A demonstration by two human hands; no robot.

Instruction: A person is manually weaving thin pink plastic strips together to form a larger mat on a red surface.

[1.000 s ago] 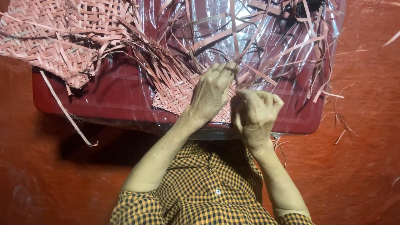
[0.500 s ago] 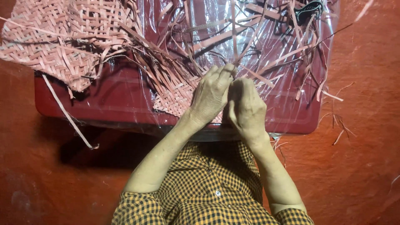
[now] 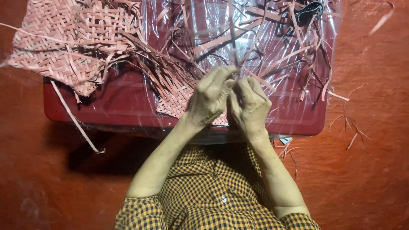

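My left hand (image 3: 211, 99) and my right hand (image 3: 249, 107) are pressed close together over a small pink woven piece (image 3: 175, 94). The fingertips of both pinch a thin pink strip (image 3: 232, 40) that runs upward from them. The woven piece lies on a clear plastic sheet (image 3: 213, 25) spread over a dark red low table (image 3: 110, 108). Loose pink strips (image 3: 272, 55) fan out from the weave's edge around my fingers. A larger woven mat (image 3: 64, 49) lies at the table's left end, partly hanging over its edge.
A black object (image 3: 309, 10) rests among strips at the top right. One long strip (image 3: 74, 121) hangs off the table's front left. Scraps (image 3: 351, 127) litter the red floor (image 3: 370, 170) on the right. My checked yellow and black sleeves (image 3: 213, 204) fill the bottom.
My right hand has closed in against my left, so both now meet on the strip. The left hand's fingers have curled in more.
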